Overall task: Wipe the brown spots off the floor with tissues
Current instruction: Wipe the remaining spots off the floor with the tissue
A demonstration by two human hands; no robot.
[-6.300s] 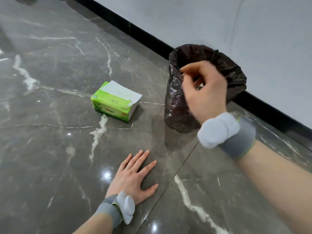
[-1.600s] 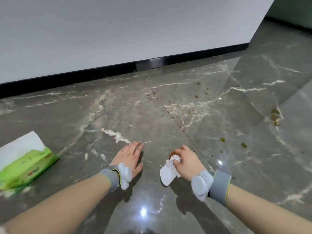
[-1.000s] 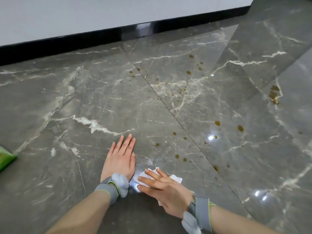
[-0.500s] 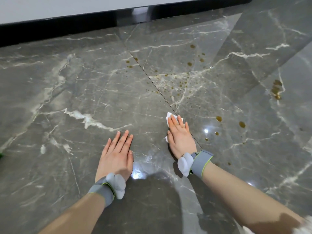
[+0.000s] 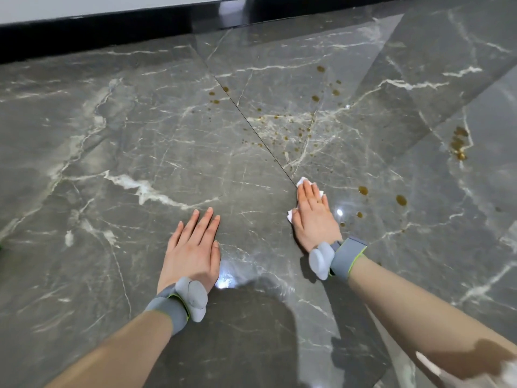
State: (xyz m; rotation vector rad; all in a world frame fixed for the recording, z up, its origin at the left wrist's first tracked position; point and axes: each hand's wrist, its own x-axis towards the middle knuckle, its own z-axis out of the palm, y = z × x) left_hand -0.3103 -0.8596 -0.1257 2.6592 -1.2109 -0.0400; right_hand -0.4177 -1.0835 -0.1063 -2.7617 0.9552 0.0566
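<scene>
- The right hand (image 5: pixel 313 217) lies flat on the floor (image 5: pixel 140 135), fingers straight and close together, and presses a white tissue (image 5: pixel 303 181) under the palm; nothing is gripped.
- The tissue shows as small corners only: one past the fingertips on the far side, one at the left by the thumb, and one at the right by the little finger. The rest is hidden under the hand, so its fold cannot be judged.
- The tissue's far corner sits right at the dark tile joint (image 5: pixel 260 141), which runs diagonally away to the far left.
- The left hand (image 5: pixel 193 247) rests open on the floor, palm down, fingers straight and slightly spread, well to the left of the tissue and touching nothing else.
- Each wrist carries a grey band with a lime edge and a pale rounded pod: the left band (image 5: pixel 167 306) and the right band (image 5: pixel 348 257).
- Brown spots (image 5: pixel 291 133) are scattered in a fine cluster beyond the right hand, on both sides of the joint.
- Two larger drops (image 5: pixel 401 200) lie to the right of the right hand, apart from it, with smaller specks nearer the wrist.
- A denser brown patch (image 5: pixel 458 144) sits far right.
- A black baseboard (image 5: pixel 112 29) borders the floor at the far edge, under a pale wall (image 5: pixel 84 7).
</scene>
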